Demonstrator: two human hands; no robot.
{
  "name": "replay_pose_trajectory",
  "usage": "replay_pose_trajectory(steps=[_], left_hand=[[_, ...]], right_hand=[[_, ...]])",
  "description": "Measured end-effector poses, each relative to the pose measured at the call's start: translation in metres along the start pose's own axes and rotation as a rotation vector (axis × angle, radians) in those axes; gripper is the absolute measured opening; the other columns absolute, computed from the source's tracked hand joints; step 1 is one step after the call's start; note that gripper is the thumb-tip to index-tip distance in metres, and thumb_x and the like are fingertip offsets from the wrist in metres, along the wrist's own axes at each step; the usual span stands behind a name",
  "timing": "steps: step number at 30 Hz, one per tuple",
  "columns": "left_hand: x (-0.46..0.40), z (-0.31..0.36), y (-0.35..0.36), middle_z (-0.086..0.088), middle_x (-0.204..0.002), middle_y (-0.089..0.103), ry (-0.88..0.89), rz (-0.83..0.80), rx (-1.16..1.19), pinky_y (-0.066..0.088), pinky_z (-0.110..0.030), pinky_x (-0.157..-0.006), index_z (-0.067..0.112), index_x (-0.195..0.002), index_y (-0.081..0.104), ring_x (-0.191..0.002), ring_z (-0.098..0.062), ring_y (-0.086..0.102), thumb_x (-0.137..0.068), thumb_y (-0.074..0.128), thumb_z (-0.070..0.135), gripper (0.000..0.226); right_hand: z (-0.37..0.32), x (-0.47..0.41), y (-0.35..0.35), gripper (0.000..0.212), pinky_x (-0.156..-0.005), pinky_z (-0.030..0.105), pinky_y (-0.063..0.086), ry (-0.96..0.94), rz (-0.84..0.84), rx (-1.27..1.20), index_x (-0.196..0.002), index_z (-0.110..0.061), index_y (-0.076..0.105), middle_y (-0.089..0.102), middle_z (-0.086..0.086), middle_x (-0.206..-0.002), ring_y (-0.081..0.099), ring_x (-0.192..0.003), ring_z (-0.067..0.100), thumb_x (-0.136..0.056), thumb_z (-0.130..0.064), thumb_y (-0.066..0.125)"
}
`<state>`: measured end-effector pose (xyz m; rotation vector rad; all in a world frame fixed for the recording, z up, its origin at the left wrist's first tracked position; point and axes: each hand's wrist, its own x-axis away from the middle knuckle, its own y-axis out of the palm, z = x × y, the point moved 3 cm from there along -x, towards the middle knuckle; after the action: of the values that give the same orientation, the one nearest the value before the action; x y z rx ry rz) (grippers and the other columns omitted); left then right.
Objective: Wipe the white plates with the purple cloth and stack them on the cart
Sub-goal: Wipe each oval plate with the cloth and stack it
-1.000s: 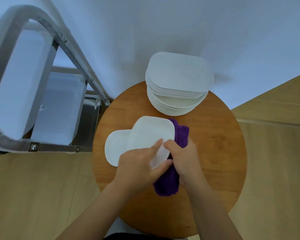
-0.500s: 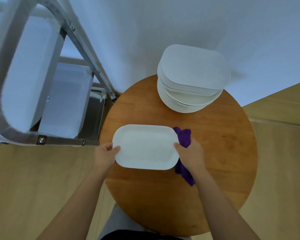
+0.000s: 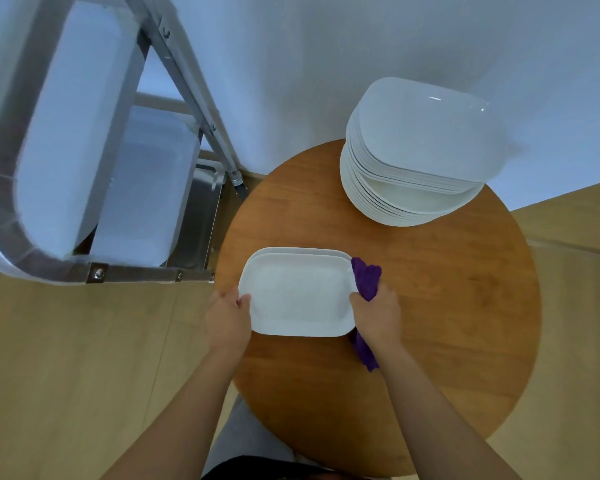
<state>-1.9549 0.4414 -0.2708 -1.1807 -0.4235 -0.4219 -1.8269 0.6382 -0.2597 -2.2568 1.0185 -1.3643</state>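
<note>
A: White plate (image 3: 298, 294) held level over the near left part of the round table (image 3: 430, 289), above a second plate (image 3: 298, 251) showing only as a rim along its far edge. Whether touching that one or just clear of it, impossible to tell.

B: And the handling?

A: Stiff and glazed, probably slick, surely breakable if dropped; moderate weight at a guess. Best taken at the two short ends, thumbs over the rim, fingers beneath.

B: Already gripped that way?

A: Yes. Left hand (image 3: 227, 315) curled round the left end, thumb on top. Right hand (image 3: 378, 315) closed on the right end, with the purple cloth (image 3: 368, 277) bunched in the same grip, poking out beyond the knuckles and trailing below the wrist.

B: Risky, with cloth in the grip?

A: Perhaps a softer, less sure hold on that side.

B: Further out?

A: Tall stack of plates (image 3: 423, 150) at the far right of the table, well apart. Metal cart (image 3: 101, 271) to the left, just beside the table edge.

B: Different from a second ago?

A: Then, both hands met at the near end, plate angled over the cloth and askew on the one beneath. Half a second ago, already flat with hands parted to the ends. Now squared above the lower plate, same grips kept.
</note>
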Motion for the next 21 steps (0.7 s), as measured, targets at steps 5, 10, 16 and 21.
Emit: replay_pose_trajectory(steps=[5,10,16,21], left_hand=[[-0.002,-0.008,0.011,-0.008,-0.099,0.052,-0.014,-0.003,0.017,0.04,-0.025,-0.07,0.01,-0.106,0.059,-0.081,-0.014,0.047,-0.1,0.04,0.031,0.028],[-0.009,-0.006,0.016,-0.013,-0.091,0.059,-0.059,0.009,0.137,0.042,-0.028,-0.064,0.009,-0.093,0.06,-0.079,-0.024,0.056,-0.099,0.044,0.029,0.027],[-0.011,0.007,0.009,-0.014,-0.107,0.06,-0.067,0.022,0.181,0.05,-0.032,-0.074,0.012,-0.109,0.059,-0.094,-0.028,0.059,-0.098,0.046,0.032,0.026],[-0.001,0.058,-0.017,-0.006,-0.122,0.055,0.117,0.136,0.164,0.04,-0.025,-0.081,0.017,-0.128,0.055,-0.103,-0.018,0.053,-0.095,0.052,0.032,0.037]], right_hand=[[-0.004,0.001,0.003,0.016,-0.074,0.036,0.052,0.001,0.081,-0.044,-0.099,-0.011,0.057,0.055,0.008,-0.103,0.058,-0.085,0.023,-0.085,-0.015,0.061],[-0.002,0.007,0.003,0.025,-0.065,0.025,0.047,0.005,0.205,-0.224,-0.107,-0.009,0.056,0.058,0.01,-0.101,0.058,-0.089,0.022,-0.084,-0.013,0.063],[-0.001,0.016,-0.002,0.025,-0.061,0.021,0.044,-0.028,0.264,-0.361,-0.104,-0.015,0.054,0.058,0.007,-0.099,0.058,-0.087,0.019,-0.083,-0.012,0.065],[-0.012,0.021,-0.017,0.026,-0.062,0.026,0.048,-0.11,0.256,-0.38,-0.087,-0.031,0.048,0.058,0.007,-0.094,0.058,-0.083,0.019,-0.084,-0.012,0.066]])
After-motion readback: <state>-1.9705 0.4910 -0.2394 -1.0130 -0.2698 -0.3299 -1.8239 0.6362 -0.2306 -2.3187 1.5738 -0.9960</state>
